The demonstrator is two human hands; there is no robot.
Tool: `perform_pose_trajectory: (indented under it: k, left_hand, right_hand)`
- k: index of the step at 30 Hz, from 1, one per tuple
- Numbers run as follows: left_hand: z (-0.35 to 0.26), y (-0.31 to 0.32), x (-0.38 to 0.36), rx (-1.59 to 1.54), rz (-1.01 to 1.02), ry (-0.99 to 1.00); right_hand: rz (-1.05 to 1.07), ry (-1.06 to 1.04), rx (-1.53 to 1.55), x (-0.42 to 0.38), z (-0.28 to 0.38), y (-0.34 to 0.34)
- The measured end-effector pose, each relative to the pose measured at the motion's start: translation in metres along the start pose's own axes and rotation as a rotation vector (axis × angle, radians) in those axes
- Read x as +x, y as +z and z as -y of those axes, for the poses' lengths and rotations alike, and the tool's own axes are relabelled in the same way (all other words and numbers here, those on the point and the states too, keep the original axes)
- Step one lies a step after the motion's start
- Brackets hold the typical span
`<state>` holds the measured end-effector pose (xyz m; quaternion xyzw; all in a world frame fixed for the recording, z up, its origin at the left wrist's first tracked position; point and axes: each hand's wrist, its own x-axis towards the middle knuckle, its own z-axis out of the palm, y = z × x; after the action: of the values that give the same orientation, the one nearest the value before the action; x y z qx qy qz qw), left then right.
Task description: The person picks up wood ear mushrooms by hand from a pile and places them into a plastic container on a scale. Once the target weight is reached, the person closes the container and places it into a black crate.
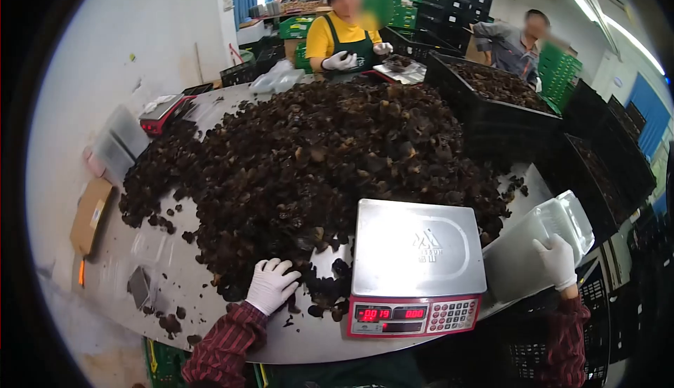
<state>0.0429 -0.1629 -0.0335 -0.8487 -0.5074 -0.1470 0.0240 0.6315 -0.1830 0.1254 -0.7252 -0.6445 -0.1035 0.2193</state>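
Observation:
My left hand, in a white glove, rests at the near edge of a large heap of dark, ruffled wood ear mushrooms. Its fingers lie stretched over the pieces, and nothing shows in its grasp. At the right, my right hand, also gloved, grips the near end of a nested stack of clear plastic trays; part of its fingers is hidden. Between my hands stands a red-and-silver weighing scale with a bare metal plate and a lit display reading -0.019.
Black crates of mushrooms stand along the right side. A second scale, clear trays and a cardboard piece lie at the left. Across the metal table, a co-worker in yellow stands; another in grey is at the right.

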Motion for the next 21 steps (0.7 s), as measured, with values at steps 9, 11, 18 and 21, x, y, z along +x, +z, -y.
perform_pose_trajectory:
  k: [9,11,18,21]
  left_hand:
    - [0.019,-0.015,-0.031,-0.017,0.016,-0.121]
    - [0.008,-0.028,-0.023,-0.038,0.032,-0.14]
    - [-0.011,-0.028,0.03,-0.162,-0.089,-0.141]
    - [-0.017,-0.002,0.048,-0.047,-0.025,-0.211]
  right_hand:
    - [0.022,0.066,0.105,-0.002,0.004,-0.005]
    - [0.018,0.085,0.193,-0.003,0.006,-0.006]
    - [-0.015,0.078,0.188,-0.006,0.011,-0.008]
    - [-0.14,-0.012,0.079,-0.009,0.014,-0.006]
